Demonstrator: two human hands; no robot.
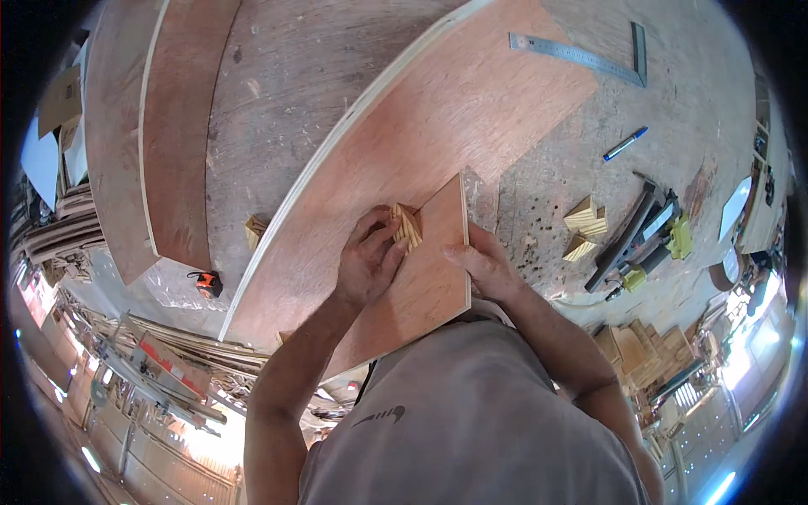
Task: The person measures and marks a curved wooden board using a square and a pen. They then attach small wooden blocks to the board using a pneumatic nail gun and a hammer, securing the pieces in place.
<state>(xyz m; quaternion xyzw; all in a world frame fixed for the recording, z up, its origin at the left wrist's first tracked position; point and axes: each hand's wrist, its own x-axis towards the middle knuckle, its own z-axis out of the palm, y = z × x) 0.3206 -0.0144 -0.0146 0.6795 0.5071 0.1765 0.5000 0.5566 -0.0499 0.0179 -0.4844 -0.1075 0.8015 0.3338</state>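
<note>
Hands [366, 263] [492, 269]: left on wood block [408, 227], right gripping panel [442, 282].

- Small pale wood block [407, 229], with bold yellow-brown grain stripes, held centrally against the smaller panel; its shape is partly hidden.
- Smaller reddish plywood panel [433, 273], gripped at its pale right edge; its exact tilt is unclear.
- Large reddish plywood board [379, 143], lying face up beneath, running diagonally from upper right to lower left, its long left edge showing pale layers.
</note>
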